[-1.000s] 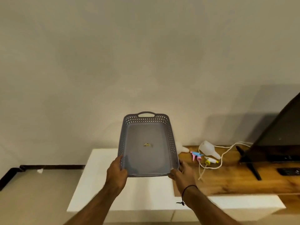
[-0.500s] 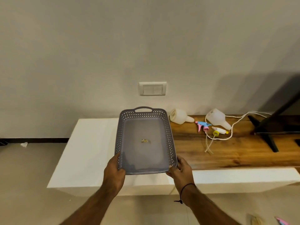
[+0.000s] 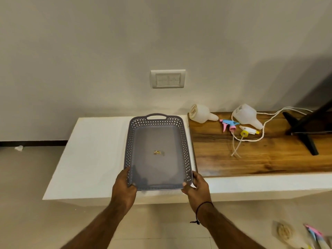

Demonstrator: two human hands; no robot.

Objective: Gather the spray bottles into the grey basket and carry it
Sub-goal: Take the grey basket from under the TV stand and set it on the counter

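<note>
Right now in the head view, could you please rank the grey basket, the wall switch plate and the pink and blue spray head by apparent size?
1. grey basket, though nearest the camera
2. wall switch plate
3. pink and blue spray head

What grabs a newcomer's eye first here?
The grey basket, centre frame, gripped at its near corners by the left hand and right hand over the white ledge. To its right, two white bottles lie with detached spray heads on the wooden top.
</note>
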